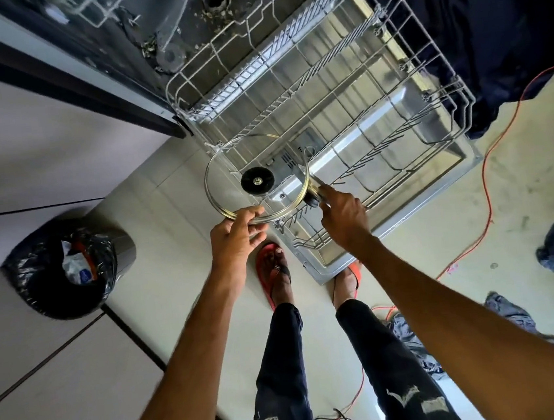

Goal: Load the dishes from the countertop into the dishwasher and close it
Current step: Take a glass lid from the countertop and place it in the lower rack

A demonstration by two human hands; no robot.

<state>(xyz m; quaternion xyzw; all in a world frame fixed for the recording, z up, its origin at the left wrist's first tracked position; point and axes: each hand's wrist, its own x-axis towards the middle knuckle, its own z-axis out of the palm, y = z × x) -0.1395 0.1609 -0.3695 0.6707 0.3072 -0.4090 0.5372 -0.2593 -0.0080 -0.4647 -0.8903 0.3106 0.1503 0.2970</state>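
Lid [257,181] | centre frame, held level over rack [176,90] corner, probably for slotting | left hand [234,238] pinches its rim | right hand [344,216] grips dark knob [313,201], seemingly a second lid's

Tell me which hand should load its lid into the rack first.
Probably right: the right hand grips the edge-on lid by its knob over the rack tines; the left hand holds the flat lid partly outside the rack corner.

Glass lid [229,194] with black knob, level over the pulled-out rack's [334,56] near-left corner; second lid [308,175] edge-on beside it.
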